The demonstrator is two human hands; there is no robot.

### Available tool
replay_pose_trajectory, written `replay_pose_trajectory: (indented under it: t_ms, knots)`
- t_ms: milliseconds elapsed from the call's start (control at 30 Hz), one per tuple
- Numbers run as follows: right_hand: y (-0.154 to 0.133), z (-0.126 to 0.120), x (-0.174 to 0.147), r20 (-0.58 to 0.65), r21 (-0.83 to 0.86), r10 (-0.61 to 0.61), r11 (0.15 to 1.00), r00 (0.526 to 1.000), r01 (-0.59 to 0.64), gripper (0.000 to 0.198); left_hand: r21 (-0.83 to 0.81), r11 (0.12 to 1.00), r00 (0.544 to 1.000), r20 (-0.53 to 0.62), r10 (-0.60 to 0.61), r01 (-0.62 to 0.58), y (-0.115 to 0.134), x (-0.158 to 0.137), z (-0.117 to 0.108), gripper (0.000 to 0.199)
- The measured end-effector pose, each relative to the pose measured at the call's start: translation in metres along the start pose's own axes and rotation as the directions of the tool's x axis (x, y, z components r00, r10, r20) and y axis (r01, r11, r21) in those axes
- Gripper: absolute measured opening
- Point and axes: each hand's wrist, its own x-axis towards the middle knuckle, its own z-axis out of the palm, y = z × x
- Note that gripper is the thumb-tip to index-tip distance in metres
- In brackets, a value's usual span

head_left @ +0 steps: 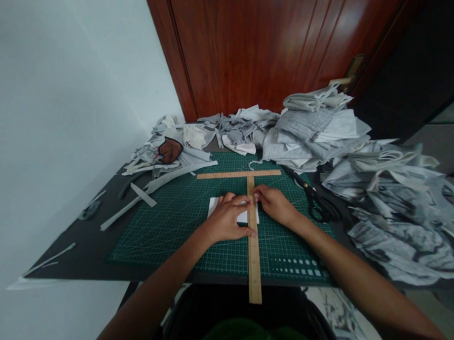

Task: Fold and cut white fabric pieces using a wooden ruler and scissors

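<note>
A long wooden ruler lies upright in view over a white rectangular piece, its near end jutting past the table edge. My left hand spreads over the white piece, with fingertips and thumb resting on the ruler. At the ruler's right edge is my right hand, its fingers bunched together; anything in them is hidden. Beneath everything lies a green cutting mat with a white grid. A second wooden ruler lies crosswise at the far end of the first.
Black-handled scissors lie at the mat's right edge. Grey fabric stacks fill the right side, and scraps line the back. Strips cross the mat's left part. Behind stands a brown wooden door; a white wall is left.
</note>
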Motion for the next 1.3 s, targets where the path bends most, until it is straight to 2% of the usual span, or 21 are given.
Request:
replay_pose_trajectory:
  t_ms: [233,667,1100,1300]
  knots:
    - [-0.004,-0.003,0.000,0.008,0.018,-0.031,0.999,0.999,0.031,0.018,0.001,1.000,1.000,0.005,-0.003,0.003,0.002,0.000,-0.003,0.080]
    - [-0.014,-0.003,-0.005,0.028,0.037,-0.015,0.999,0.999,0.014,0.020,-0.011,1.000,1.000,-0.001,0.001,-0.001,0.001,0.000,-0.001,0.087]
    - [-0.019,-0.005,-0.017,0.107,0.077,0.008,0.997,0.994,-0.016,0.015,-0.024,1.000,1.000,0.012,-0.011,0.011,0.003,0.001,-0.003,0.078]
    - [-0.018,-0.006,-0.022,0.193,0.141,-0.008,0.990,0.981,-0.019,0.017,-0.016,1.000,1.000,0.011,0.000,0.000,0.002,0.001,-0.003,0.071]
